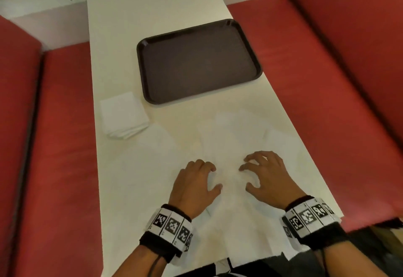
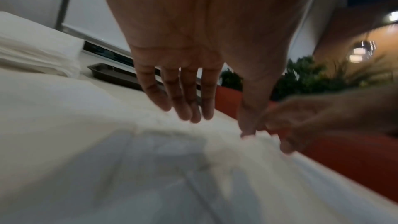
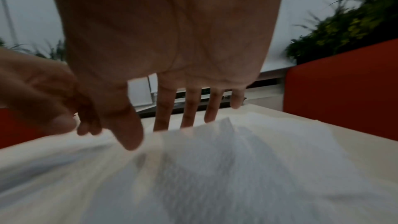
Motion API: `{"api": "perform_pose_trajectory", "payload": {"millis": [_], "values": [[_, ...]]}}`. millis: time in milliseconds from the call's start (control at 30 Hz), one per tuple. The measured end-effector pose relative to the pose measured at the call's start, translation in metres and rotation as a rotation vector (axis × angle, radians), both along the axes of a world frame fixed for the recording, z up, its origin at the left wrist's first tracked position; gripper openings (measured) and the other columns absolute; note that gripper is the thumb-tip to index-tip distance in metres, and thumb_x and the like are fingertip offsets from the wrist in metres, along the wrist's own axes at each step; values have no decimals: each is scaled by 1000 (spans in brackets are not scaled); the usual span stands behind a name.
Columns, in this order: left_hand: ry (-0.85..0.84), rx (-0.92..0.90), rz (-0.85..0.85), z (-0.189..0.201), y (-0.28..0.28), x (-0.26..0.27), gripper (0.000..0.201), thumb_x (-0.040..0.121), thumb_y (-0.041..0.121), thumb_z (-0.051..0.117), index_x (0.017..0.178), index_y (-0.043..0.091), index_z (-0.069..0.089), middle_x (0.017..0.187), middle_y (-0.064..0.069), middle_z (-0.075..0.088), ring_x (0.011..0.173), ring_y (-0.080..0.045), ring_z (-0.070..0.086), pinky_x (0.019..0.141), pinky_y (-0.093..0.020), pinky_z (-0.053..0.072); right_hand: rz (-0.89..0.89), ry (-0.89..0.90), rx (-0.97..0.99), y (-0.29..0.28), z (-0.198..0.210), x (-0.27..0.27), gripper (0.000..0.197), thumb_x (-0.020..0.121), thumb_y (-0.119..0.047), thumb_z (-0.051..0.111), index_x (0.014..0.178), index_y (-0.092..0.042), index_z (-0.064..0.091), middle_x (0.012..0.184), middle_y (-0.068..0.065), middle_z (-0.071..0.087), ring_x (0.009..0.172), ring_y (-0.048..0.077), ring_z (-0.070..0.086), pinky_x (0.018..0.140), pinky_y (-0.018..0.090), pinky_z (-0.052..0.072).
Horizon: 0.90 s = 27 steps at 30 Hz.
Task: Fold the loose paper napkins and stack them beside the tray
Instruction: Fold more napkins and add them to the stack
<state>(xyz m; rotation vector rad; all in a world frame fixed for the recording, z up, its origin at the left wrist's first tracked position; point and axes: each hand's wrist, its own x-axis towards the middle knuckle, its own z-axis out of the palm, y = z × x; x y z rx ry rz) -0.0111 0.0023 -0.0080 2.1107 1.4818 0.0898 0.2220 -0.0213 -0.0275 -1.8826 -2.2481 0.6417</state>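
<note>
Dark brown tray (image 1: 199, 63) is sitting on the cream table (image 1: 122, 26), nothing lying in it. A stack of folded napkins (image 1: 124, 115) is resting just beside the tray's near-left corner, apart from its rim.

Loose napkins (image 1: 229, 137) are lying spread over the near half of the table — white on cream, so their edges are washing out in the head view and I cannot count them. The near ones are running past the table edge, cut off by the wrist bands (image 1: 172, 226).

Left hand (image 1: 194, 186) is hovering palm-down over the loose sheets, fingers relaxed, holding nothing; the left wrist view is showing fingertips (image 2: 189, 115) at the paper, contact unclear through blur. Right hand (image 1: 265, 175) is doing the same, fingers spread and slightly bent, thumb (image 3: 131, 135) at a raised napkin fold — grip not evident.

Red bench seats (image 1: 65, 135) are flanking the table. Both wrist views are motion-blurred.
</note>
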Motion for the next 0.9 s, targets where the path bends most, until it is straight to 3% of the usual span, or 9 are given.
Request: {"api": "perform_pose_trajectory", "payload": {"millis": [100, 233, 367, 467, 567, 667, 733, 833, 900], "values": [[200, -33, -36, -11, -13, 15, 57, 88, 57, 59, 137, 30, 45, 132, 7, 49, 120, -17, 45, 95, -33, 37, 25, 35, 23, 4, 2, 4, 18, 74, -32, 75, 89, -30, 66, 110, -8, 62, 115, 26, 53, 101, 39, 30], [145, 25, 89, -3, -18, 21, 56, 84, 57, 64, 133, 31, 50, 129, 8, 51, 119, -18, 45, 93, -35, 39, 61, 141, 66, 9, 28, 5, 7, 86, -33, 66, 91, -29, 62, 100, -12, 63, 106, 16, 54, 103, 31, 24], [-208, 44, 329, 31, -17, 19, 46, 84, 47, 72, 125, 32, 57, 124, 13, 55, 116, -10, 49, 97, -34, 42, -60, 518, -69, 12, 80, 10, 6, 94, -33, 63, 91, -28, 60, 88, -15, 65, 86, 8, 61, 84, 30, 49], [-540, 6, 516, 60, -16, 26, 34, 87, 34, 74, 117, 30, 60, 119, 16, 62, 111, -1, 57, 101, -32, 47, -166, 755, -66, 13, 108, 19, 6, 92, -30, 67, 92, -29, 62, 92, -12, 68, 89, 10, 64, 83, 27, 51], [-761, 122, 752, 86, -20, 39, 43, 87, 27, 75, 123, 29, 52, 123, 9, 59, 113, -6, 59, 102, -34, 49, -249, 963, -105, 12, 125, 28, 6, 92, -21, 67, 92, -21, 61, 94, -5, 70, 86, 14, 68, 78, 34, 54], [-679, 398, 605, 106, -35, 57, 53, 85, 37, 70, 131, 25, 48, 129, 7, 50, 117, -6, 53, 99, -19, 43, -281, 1160, -185, 7, 135, 36, 9, 93, -16, 63, 94, -12, 56, 91, 8, 73, 81, 25, 68, 74, 44, 55], [-635, 396, 412, 112, -43, 69, 50, 87, 41, 63, 131, 24, 50, 129, 9, 50, 121, -8, 51, 101, -16, 41, -296, 1250, -199, 3, 140, 38, 11, 92, -12, 62, 97, -11, 53, 93, 14, 74, 82, 27, 69, 72, 43, 56], [-742, 343, 367, 107, -43, 74, 38, 91, 22, 54, 128, 31, 54, 129, 11, 54, 126, -14, 52, 106, -30, 44, -325, 1368, -163, 0, 147, 39, 16, 91, -5, 61, 101, -12, 50, 99, 12, 75, 86, 25, 73, 69, 32, 60], [-777, 341, 421, 100, -41, 70, 54, 86, 2, 51, 129, 35, 52, 132, 8, 53, 127, -15, 52, 107, -36, 45, -360, 1413, -117, -1, 148, 40, 20, 89, -4, 62, 104, -14, 52, 99, 13, 75, 86, 24, 73, 69, 29, 59]]}}
